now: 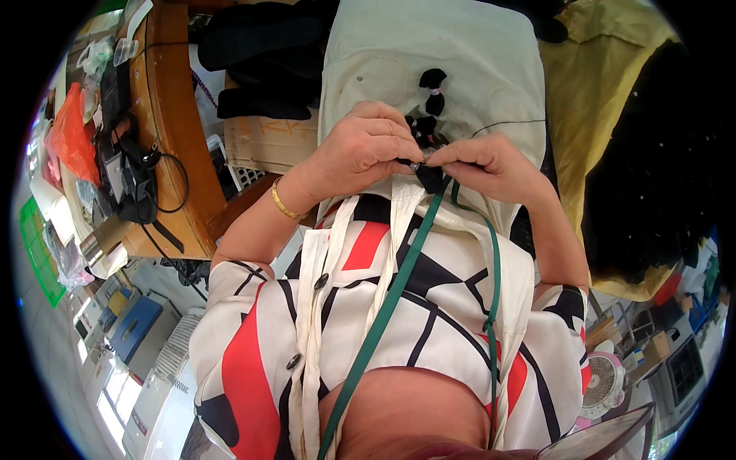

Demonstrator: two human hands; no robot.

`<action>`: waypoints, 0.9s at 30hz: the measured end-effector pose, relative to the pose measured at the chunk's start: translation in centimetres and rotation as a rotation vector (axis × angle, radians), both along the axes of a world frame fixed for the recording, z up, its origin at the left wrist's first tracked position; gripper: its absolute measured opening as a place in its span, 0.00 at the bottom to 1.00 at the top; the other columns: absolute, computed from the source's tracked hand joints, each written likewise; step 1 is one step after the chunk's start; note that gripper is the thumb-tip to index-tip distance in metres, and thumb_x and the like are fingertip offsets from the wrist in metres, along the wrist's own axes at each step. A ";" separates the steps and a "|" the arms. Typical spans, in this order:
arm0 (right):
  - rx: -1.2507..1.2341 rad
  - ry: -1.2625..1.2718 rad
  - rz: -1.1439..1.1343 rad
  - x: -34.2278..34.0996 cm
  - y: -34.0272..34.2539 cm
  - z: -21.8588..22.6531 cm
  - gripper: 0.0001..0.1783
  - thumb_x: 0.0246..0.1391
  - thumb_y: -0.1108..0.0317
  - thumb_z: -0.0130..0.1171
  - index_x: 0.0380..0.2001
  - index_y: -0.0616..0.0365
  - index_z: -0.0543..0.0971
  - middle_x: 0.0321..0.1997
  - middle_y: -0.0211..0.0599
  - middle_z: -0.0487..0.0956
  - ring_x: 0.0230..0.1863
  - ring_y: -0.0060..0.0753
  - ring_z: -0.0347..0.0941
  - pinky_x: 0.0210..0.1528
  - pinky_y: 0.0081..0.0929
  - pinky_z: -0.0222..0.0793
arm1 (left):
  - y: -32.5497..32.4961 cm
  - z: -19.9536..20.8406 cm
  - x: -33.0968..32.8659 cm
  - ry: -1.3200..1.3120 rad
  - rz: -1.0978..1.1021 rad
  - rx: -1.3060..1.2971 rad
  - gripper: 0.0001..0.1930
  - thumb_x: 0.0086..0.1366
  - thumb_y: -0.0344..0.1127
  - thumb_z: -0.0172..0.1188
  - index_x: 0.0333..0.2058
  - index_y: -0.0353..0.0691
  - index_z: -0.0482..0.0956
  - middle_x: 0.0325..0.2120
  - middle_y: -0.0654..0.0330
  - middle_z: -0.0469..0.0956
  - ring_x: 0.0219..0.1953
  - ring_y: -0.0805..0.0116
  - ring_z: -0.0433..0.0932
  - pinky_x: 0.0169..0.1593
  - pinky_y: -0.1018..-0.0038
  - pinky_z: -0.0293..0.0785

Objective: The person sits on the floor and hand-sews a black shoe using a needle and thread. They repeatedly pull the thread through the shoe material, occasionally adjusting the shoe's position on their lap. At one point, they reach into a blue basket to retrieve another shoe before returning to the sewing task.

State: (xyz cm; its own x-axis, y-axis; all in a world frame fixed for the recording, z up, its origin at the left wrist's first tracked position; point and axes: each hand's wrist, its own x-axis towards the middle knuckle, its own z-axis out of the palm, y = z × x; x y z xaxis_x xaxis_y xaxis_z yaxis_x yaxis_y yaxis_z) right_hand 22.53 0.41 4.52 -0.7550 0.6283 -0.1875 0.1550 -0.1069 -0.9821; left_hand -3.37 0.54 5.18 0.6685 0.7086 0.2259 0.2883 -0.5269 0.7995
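Observation:
My left hand and my right hand come together above my lap. Both are closed, fingertips pinched around a small black fabric piece that hangs between them. A tiny shiny spot shows at the left fingertips; its kind cannot be made out. Just beyond the fingers, a small black bundle lies on a pale cloth. Farther up the cloth is another black bundle, pinched in at its middle. A green ribbon runs from near my neck up to my hands.
At the left stands a wooden table with a black cable. Black padded pieces lie over a cardboard box beside the cloth. Along the right, a yellow sheet borders a large black pile. A fan stands lower right.

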 end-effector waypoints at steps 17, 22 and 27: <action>-0.348 0.190 -0.125 -1.8 -2.8 -2.2 0.03 0.64 0.71 0.54 0.37 0.58 0.75 0.32 0.20 0.72 0.31 0.14 0.65 0.32 0.17 0.64 | -1.9 -1.1 0.3 -0.168 0.113 -0.034 0.13 0.47 0.29 0.73 0.35 0.44 0.85 0.35 0.65 0.84 0.43 0.62 0.78 0.47 0.71 0.75; -0.103 0.059 -0.104 -1.7 -2.5 -2.0 0.06 0.64 0.68 0.56 0.40 0.58 0.73 0.26 0.23 0.70 0.26 0.14 0.63 0.29 0.17 0.62 | -2.0 -1.3 0.3 -0.137 0.100 -0.037 0.14 0.46 0.29 0.74 0.35 0.45 0.85 0.32 0.65 0.83 0.41 0.62 0.77 0.46 0.70 0.75; -0.229 -0.025 -0.078 -1.5 -1.2 -0.5 0.15 0.63 0.65 0.56 0.48 0.60 0.69 0.21 0.25 0.69 0.25 0.16 0.63 0.28 0.18 0.61 | -1.7 -1.4 0.3 -0.106 0.073 -0.148 0.14 0.45 0.30 0.75 0.34 0.44 0.85 0.28 0.64 0.81 0.38 0.61 0.76 0.42 0.70 0.73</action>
